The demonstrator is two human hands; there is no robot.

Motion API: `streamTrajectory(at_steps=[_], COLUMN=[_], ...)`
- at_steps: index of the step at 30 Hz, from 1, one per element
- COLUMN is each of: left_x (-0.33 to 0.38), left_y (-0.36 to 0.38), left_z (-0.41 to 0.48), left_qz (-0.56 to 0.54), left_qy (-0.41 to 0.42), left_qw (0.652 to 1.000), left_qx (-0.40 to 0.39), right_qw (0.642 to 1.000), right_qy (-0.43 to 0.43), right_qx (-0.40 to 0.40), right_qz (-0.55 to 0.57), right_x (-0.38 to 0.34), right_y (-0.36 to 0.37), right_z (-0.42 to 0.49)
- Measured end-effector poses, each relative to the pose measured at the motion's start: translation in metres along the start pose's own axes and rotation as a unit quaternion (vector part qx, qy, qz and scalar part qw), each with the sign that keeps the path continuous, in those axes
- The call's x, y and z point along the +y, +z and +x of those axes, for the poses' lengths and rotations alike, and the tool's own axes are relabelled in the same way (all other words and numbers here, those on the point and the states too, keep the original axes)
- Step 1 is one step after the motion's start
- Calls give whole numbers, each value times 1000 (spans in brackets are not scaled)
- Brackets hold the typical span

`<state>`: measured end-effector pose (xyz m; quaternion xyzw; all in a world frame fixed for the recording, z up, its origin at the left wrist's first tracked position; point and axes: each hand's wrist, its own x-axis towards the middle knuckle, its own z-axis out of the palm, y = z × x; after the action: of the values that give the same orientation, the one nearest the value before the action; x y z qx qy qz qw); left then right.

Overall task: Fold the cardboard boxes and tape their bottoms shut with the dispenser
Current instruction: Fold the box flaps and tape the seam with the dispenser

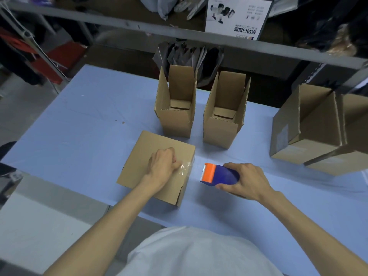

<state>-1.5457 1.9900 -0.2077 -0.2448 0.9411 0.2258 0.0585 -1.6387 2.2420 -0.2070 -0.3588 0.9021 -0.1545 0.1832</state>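
**Tape going onto box bottom at centre of frame**

A closed cardboard box lies low in the centre of the frame on the blue table, flat face up. The left hand rests on top of it with the fingers curled into a fist, holding nothing, the thumb pressing a strip of clear tape at the box's right edge. Just to the right, apart from the box, the right hand grips a blue tape dispenser around its body, its orange cutter end pointing left toward the tape.

Above these, in the middle of the frame, 2 upright boxes stand side by side with their top flaps raised. At the right edge sits a larger open carton. Grey bags stand behind the 2 upright boxes, and a white printed package sits on the shelf at upper centre.
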Motion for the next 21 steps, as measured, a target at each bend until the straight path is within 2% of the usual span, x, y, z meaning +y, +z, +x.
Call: streamTrajectory(at_steps=[4, 9, 13, 16, 18, 21], left_x=[-2, -18, -22, -21, -20, -16], left_y=[-12, 0, 0, -1, -4, -4], left_z=[9, 1, 4, 5, 3, -8], left_qz=[130, -10, -33, -40, -42, -82], left_qy=[-14, -31, -55, -64, -67, -30], left_qw=[991, 999, 998, 997, 997, 996], left_qx=[-6, 10, 13, 5, 1, 22], right_qw=[999, 994, 991, 971, 973, 989], right_qy=[-3, 13, 14, -2, 34, 69], right_qx=[-23, -62, -63, -84, -81, -4], right_qz=[-44, -85, -115, -224, -212, -132], right_x=[-4, -23, -48, -47, -38, -31], right_y=[1, 9, 19, 19, 20, 12], right_z=[8, 24, 43, 44, 32, 11])
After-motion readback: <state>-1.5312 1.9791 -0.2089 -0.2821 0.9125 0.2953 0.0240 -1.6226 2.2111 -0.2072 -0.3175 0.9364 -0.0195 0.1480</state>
